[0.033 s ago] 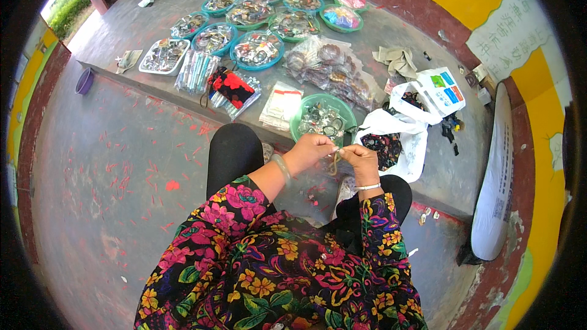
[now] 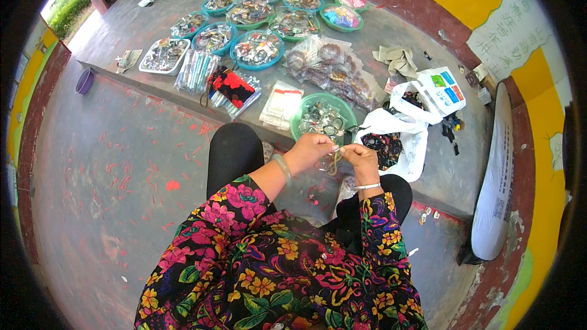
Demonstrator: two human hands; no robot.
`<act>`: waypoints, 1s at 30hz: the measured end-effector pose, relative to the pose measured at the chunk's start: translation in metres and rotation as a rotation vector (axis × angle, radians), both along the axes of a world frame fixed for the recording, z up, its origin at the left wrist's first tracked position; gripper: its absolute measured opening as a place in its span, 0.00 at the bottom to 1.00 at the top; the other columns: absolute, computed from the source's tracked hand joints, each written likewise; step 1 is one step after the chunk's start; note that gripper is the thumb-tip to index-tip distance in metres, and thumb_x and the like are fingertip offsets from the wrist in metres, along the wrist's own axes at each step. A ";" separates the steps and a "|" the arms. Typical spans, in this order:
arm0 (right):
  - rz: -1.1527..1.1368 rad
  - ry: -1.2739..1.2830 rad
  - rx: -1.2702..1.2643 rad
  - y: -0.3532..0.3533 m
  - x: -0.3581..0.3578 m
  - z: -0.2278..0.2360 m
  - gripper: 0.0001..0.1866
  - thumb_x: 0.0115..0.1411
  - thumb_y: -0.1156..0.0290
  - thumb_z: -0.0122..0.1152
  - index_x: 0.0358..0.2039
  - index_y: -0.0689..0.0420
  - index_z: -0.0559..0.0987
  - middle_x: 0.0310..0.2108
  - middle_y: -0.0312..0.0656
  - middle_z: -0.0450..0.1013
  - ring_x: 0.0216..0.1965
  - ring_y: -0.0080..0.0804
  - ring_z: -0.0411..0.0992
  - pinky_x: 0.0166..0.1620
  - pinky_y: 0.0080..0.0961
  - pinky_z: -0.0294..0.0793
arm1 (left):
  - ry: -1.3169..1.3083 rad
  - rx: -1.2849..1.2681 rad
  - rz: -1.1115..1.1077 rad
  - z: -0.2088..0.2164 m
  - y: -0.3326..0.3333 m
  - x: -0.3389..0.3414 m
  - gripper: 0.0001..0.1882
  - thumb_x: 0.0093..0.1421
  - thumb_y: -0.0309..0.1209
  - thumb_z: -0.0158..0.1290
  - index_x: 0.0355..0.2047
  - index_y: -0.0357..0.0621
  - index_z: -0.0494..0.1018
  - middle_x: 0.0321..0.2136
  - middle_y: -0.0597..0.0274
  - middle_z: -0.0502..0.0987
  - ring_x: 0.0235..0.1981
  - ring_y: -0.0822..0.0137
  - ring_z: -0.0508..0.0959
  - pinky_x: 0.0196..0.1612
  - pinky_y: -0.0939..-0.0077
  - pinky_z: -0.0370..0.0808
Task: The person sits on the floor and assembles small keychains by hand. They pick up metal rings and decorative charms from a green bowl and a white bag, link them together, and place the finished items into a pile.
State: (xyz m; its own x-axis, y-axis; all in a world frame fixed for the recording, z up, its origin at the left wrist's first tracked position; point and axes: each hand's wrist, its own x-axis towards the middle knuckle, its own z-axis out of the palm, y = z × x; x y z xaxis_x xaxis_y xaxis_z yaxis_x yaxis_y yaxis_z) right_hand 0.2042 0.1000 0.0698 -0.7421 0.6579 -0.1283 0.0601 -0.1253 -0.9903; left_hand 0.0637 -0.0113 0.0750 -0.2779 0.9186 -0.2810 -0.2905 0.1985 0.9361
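Observation:
My left hand [image 2: 310, 150], a pale bangle on its wrist, pinches with thumb and fingertips. Facing it, my right hand [image 2: 362, 162] is closed the same way, and the fingertips of both nearly meet. A small tan cord loop [image 2: 333, 166] dangles below the pinch; the tiny part between the fingertips is too small to make out. Just beyond the hands stands a green bowl [image 2: 296, 123] of black loops and small clear packets. Right of it, beside my right hand, a white plastic bag [image 2: 414, 157] gapes over dark patterned pieces.
Several round baskets [image 2: 282, 57] of small goods crowd the raised ledge, with a white tray [image 2: 144, 65] to their left. Clear bags of brown beaded things [image 2: 351, 85], white packets [image 2: 279, 107] and a red-black pouch [image 2: 233, 87] lie nearer. A long pale board [image 2: 493, 189] leans at right.

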 end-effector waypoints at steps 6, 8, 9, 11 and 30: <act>0.042 -0.049 -0.029 0.005 -0.001 -0.009 0.07 0.51 0.74 0.58 0.28 0.65 0.78 0.23 0.35 0.73 0.24 0.17 0.68 0.29 0.13 0.66 | 0.057 -0.004 0.022 -0.009 0.002 -0.004 0.09 0.55 0.33 0.50 0.27 0.39 0.73 0.20 0.66 0.73 0.16 0.78 0.69 0.16 0.85 0.64; 0.065 -0.073 -0.006 0.005 0.000 -0.006 0.07 0.51 0.74 0.59 0.28 0.65 0.78 0.23 0.35 0.73 0.24 0.17 0.68 0.29 0.13 0.66 | 0.118 0.054 0.000 -0.009 0.003 -0.005 0.10 0.55 0.34 0.50 0.26 0.39 0.73 0.20 0.66 0.74 0.17 0.78 0.69 0.16 0.85 0.64; 0.069 -0.087 0.014 0.005 0.001 -0.004 0.07 0.51 0.74 0.59 0.28 0.65 0.78 0.23 0.35 0.73 0.24 0.17 0.68 0.29 0.13 0.66 | 0.086 0.035 -0.010 -0.008 0.002 -0.004 0.10 0.55 0.35 0.50 0.27 0.39 0.73 0.20 0.66 0.74 0.17 0.78 0.70 0.17 0.85 0.63; 0.011 -0.054 -0.024 0.006 0.002 -0.003 0.07 0.50 0.74 0.60 0.28 0.65 0.78 0.23 0.35 0.73 0.23 0.17 0.67 0.28 0.13 0.66 | 0.024 0.000 -0.033 0.008 0.000 -0.003 0.11 0.56 0.36 0.50 0.30 0.40 0.73 0.21 0.66 0.74 0.19 0.79 0.70 0.17 0.86 0.62; -0.253 0.048 -0.307 0.010 0.001 0.002 0.08 0.49 0.72 0.62 0.30 0.62 0.77 0.22 0.35 0.73 0.22 0.19 0.68 0.25 0.13 0.63 | -0.175 -0.086 0.017 -0.009 0.002 -0.003 0.07 0.55 0.30 0.50 0.32 0.39 0.72 0.25 0.63 0.76 0.24 0.75 0.76 0.15 0.88 0.63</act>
